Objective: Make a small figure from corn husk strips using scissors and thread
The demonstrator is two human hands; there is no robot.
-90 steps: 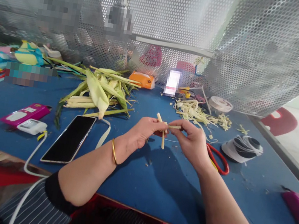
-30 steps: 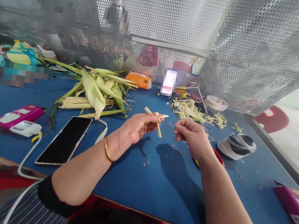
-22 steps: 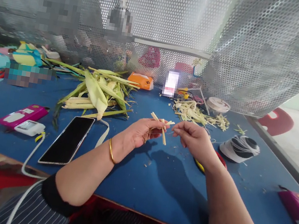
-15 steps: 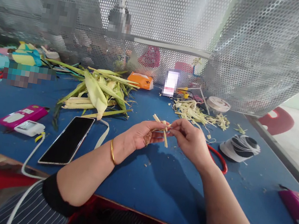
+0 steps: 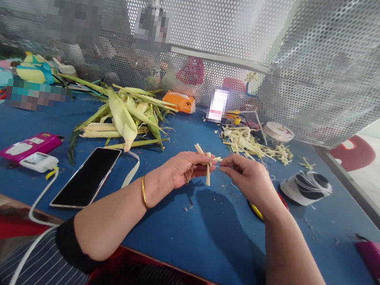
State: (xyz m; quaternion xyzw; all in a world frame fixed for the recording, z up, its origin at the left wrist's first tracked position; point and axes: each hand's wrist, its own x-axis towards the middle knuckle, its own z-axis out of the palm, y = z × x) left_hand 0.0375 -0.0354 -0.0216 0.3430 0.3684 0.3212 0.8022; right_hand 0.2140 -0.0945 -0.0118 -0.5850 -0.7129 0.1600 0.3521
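Over the blue table, my left hand (image 5: 186, 167) pinches a small bundle of pale, crossed corn husk strips (image 5: 208, 174) between thumb and fingers. One end points up and left, another hangs below the fingers. To its right, my right hand (image 5: 248, 174) is closed, thumb against forefinger, on a thin white thread (image 5: 217, 167) running to the strips. A large cone of white thread (image 5: 306, 187) stands right of my right hand. Under my right wrist, scissors with a red and yellow handle (image 5: 256, 211) lie partly hidden.
Green corn husks (image 5: 121, 116) are heaped at left centre, husk scraps (image 5: 244, 142) at back right. A dark-screened phone (image 5: 86, 177), a purple power strip (image 5: 30, 147) and a white cable (image 5: 34, 204) lie on the left. Behind stands a perforated metal screen (image 5: 225, 17).
My right hand has moved slightly right, away from the strips, and the thread now shows between the hands. The scissors' yellow part has come into view. My left hand stays nearly still.
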